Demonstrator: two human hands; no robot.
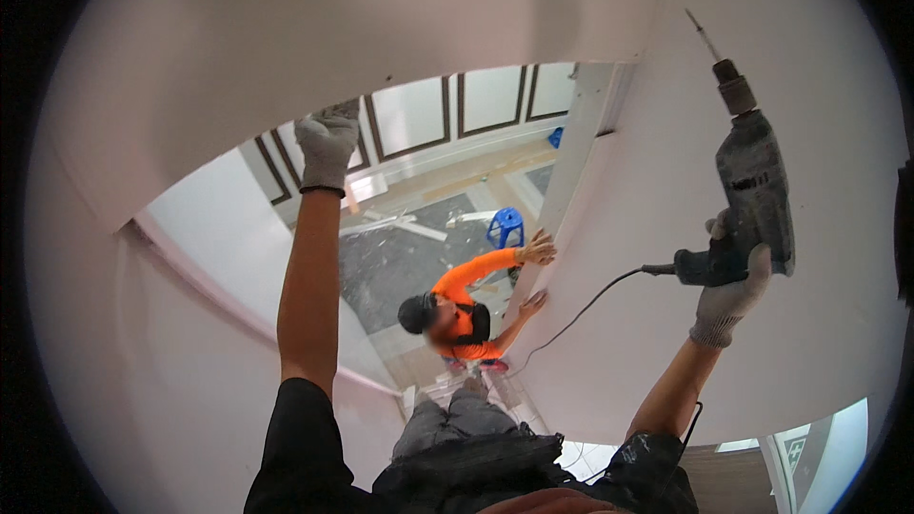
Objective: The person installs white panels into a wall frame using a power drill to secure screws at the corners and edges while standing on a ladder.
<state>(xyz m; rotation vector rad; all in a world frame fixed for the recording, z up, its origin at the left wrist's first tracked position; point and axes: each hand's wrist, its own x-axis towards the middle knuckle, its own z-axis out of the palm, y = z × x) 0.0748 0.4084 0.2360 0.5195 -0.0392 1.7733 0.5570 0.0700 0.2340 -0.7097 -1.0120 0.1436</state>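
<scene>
My left hand (328, 145), in a grey work glove, reaches up and presses against the lower edge of a large white ceiling panel (286, 48). My right hand (731, 300), also gloved, grips the handle of a grey corded electric drill (752, 190). The drill points up, its thin bit (703, 35) close to a white board (666, 228) on the right. A black cord (581, 314) hangs from the drill's handle. Below, a person in an orange shirt and dark cap (455, 309) holds both hands on the edge of that board.
Through the gap I look down at a grey floor (400, 262) with scattered white strips and debris. A blue plastic stool (506, 226) stands there. White wall panels with dark frames (447, 109) line the far side. My dark trousers (457, 438) show at the bottom.
</scene>
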